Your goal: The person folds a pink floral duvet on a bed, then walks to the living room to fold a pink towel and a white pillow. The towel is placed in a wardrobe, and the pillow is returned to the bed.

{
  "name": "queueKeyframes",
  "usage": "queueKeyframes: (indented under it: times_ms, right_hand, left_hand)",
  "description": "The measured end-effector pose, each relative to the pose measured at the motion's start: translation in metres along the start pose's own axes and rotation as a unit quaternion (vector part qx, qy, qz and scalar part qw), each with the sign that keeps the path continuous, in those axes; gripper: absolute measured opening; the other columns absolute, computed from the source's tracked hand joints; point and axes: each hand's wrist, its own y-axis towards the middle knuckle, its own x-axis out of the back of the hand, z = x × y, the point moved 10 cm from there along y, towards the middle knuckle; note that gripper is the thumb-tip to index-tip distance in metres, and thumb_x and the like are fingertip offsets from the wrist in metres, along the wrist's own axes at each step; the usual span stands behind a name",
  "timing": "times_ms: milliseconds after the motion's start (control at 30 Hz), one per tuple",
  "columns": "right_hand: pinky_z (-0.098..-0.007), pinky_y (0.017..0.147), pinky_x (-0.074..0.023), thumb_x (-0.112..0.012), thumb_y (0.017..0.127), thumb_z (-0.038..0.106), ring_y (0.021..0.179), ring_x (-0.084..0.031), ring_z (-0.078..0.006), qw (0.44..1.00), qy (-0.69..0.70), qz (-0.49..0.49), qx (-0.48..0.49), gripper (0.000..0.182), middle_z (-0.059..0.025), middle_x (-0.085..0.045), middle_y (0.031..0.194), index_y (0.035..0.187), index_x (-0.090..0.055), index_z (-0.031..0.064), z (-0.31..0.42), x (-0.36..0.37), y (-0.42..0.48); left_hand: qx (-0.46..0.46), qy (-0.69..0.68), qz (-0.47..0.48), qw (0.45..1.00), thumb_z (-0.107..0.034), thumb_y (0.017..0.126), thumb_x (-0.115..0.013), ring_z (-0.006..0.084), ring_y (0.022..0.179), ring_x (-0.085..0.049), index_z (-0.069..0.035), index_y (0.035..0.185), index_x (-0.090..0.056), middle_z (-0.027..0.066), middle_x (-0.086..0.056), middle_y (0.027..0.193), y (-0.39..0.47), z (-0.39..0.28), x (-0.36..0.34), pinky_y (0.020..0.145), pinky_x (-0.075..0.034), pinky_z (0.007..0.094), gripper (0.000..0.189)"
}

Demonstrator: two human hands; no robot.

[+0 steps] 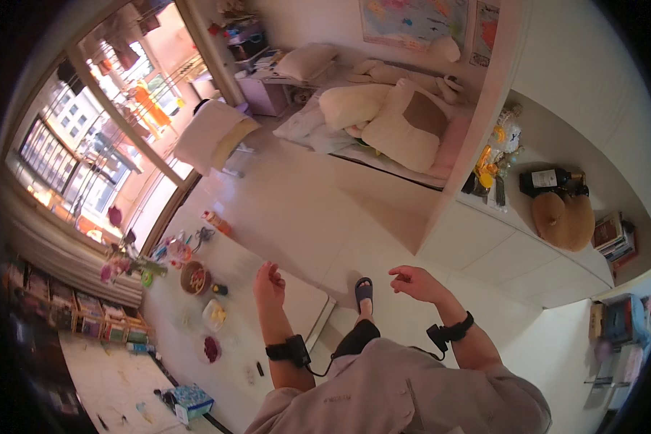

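Observation:
My left hand (269,285) hangs above the edge of a white table (238,293), its fingers loosely curled around nothing visible. Out over the floor, my right hand (419,283) is held with its fingers half bent, also without an object. Each forearm wears a black strap with a small device, the left one (295,351) and the right one (449,332) trailing a cable. Nearest the left hand on the table are a small dark and yellow item (219,289), a woven basket (196,278) of food and a clear container (215,315) with yellow pieces. A slippered foot (364,293) shows between my hands.
A bowl of dark red food (210,349), an orange bottle (217,222) and a tissue box (192,402) stand left. Ahead are a draped chair (211,135) and a bed with pillows (401,125). A white cabinet (499,255) with a display niche rises at right.

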Motion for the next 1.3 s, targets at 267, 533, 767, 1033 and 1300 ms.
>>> queueKeyframes:
  times_ms: [267,533,767,1033,1300]
  right_hand:
    - [-0.0245,0.062,-0.0457,-0.058,0.090,0.016,0.072,-0.058,-0.0105,0.991,0.074,-0.100,-0.042,0.029,-0.0038,-0.062,0.080,0.113,-0.056,-0.0009,-0.005,0.136,0.133]
    - [-0.0246,0.064,-0.0466,-0.059,0.091,0.017,0.072,-0.056,-0.0106,0.925,0.273,-0.233,-0.128,0.014,0.0002,-0.059,0.082,0.100,-0.060,0.0066,-0.063,0.253,0.241]
    - [-0.0332,0.089,-0.0421,-0.066,0.084,0.026,0.106,-0.052,-0.0207,0.847,0.273,-0.365,-0.273,0.043,-0.0064,-0.055,0.117,0.121,-0.054,0.0081,-0.222,0.368,0.340]
    - [-0.0349,0.103,-0.0316,-0.076,0.071,0.038,0.124,-0.041,-0.0276,0.830,0.134,-0.410,-0.354,0.086,-0.0149,-0.042,0.137,0.135,-0.036,-0.0031,-0.288,0.431,0.401]
    - [-0.0331,0.100,-0.0356,-0.075,0.072,0.033,0.116,-0.047,-0.0266,0.863,0.016,-0.431,-0.262,0.076,-0.0138,-0.048,0.129,0.129,-0.042,-0.0037,-0.298,0.476,0.444]
  left_hand:
    - [-0.017,0.020,0.073,0.997,-0.018,0.086,-0.063,0.0092,0.060,-0.053,-0.012,0.087,-0.058,0.0007,-0.063,0.078,0.166,-0.032,-0.172,0.049,-0.042,0.0231,0.008]
    - [0.015,0.100,0.117,0.988,-0.018,0.087,-0.065,0.0106,0.064,-0.056,-0.011,0.097,-0.055,0.0019,-0.062,0.082,0.260,-0.028,-0.306,0.050,-0.042,0.0226,0.016]
    - [0.022,0.139,0.079,0.987,-0.020,0.087,-0.064,0.0112,0.068,-0.057,-0.012,0.099,-0.055,0.0013,-0.062,0.084,0.376,-0.033,-0.343,0.052,-0.042,0.0234,0.017]
    - [0.105,0.184,0.062,0.975,-0.029,0.086,-0.065,0.0156,0.087,-0.058,-0.013,0.106,-0.058,0.0013,-0.061,0.094,0.507,0.001,-0.365,0.071,-0.044,0.0323,0.027]
    - [0.213,0.293,0.015,0.932,-0.041,0.077,-0.073,0.0165,0.095,-0.051,-0.006,0.115,-0.055,0.0044,-0.056,0.104,0.598,0.096,-0.405,0.080,-0.041,0.0330,0.055]
